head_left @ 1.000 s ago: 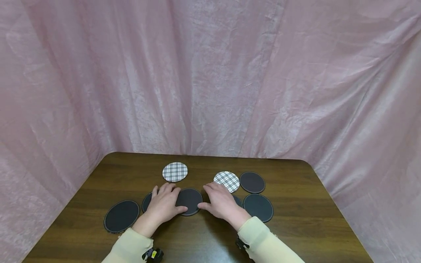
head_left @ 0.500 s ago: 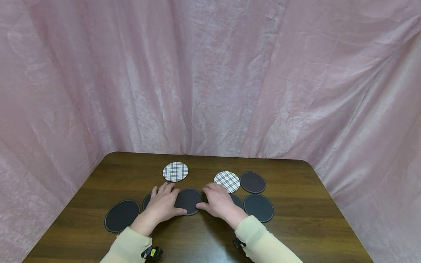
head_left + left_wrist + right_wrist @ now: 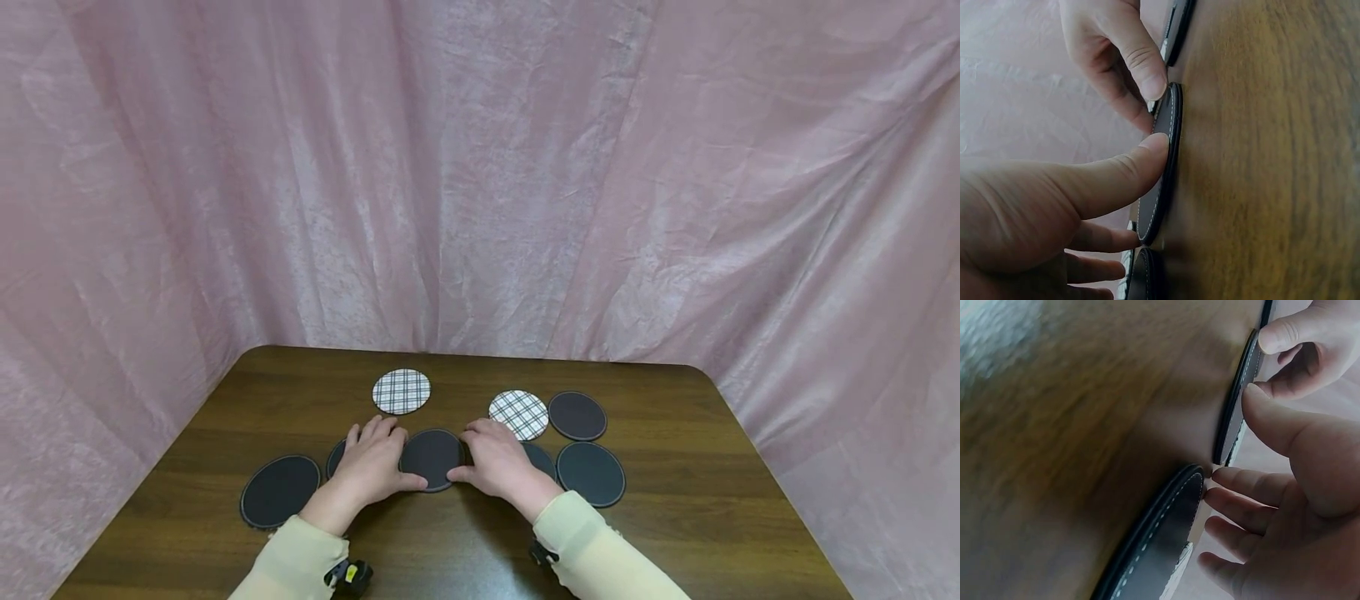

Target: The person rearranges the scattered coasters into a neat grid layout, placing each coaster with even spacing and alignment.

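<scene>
Left grip (image 3: 369, 470) and right grip (image 3: 501, 461), both spread, touch the dark coaster (image 3: 432, 460) between them; plaid coaster (image 3: 401, 392) beyond left grip.

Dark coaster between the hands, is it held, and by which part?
The left hand and right hand hold the dark coaster between them by its side edges, thumbs on the near rim.
</scene>
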`<state>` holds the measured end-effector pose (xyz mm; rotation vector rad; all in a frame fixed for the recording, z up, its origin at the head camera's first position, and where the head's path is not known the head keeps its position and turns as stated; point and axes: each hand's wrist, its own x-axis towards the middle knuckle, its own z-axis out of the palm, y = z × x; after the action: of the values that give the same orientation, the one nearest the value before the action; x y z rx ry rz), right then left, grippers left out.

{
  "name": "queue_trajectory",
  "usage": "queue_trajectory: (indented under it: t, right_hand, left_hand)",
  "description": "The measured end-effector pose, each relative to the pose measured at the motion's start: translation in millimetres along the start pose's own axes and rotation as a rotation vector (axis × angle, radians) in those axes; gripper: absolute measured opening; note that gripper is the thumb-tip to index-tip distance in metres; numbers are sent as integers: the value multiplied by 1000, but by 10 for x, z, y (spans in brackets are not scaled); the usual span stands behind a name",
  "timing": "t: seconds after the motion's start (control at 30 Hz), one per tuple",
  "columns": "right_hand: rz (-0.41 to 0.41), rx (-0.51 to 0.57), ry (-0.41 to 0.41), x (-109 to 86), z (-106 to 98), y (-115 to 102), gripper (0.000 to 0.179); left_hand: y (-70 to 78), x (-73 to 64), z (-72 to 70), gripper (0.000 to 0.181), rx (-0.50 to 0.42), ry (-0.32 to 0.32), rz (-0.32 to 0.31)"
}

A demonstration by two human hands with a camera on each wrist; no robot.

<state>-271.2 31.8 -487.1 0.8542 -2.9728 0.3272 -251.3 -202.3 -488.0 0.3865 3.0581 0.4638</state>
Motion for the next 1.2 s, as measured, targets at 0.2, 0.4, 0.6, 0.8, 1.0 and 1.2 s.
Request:
queue_trajectory:
  t: [0.2,0.4,0.6,0.8,1.0,1.2]
  right_hand:
    - [1,19,-25,18,24,-9,65]
    - [1,33,-33,40,15,-9,72]
    - [-6,45,-26,59,34,9,74]
    - [-1,58,-18,66,43,13,83]
    - [2,81,-8,59,40,-5,90]
    - [21,113,0,42,38,-14,93]
  left_hand:
    - [-144,86,210,74,-58,35,11]
    - [-50,54,107,76,-65,10,11]
    - [52,6,-13,76,-70,1,-4]
    - [62,14,2,81,-80,37,-7]
    - [79,7,-7,78,-54,61,5]
    - [102,-15,-42,77,-42,57,5]
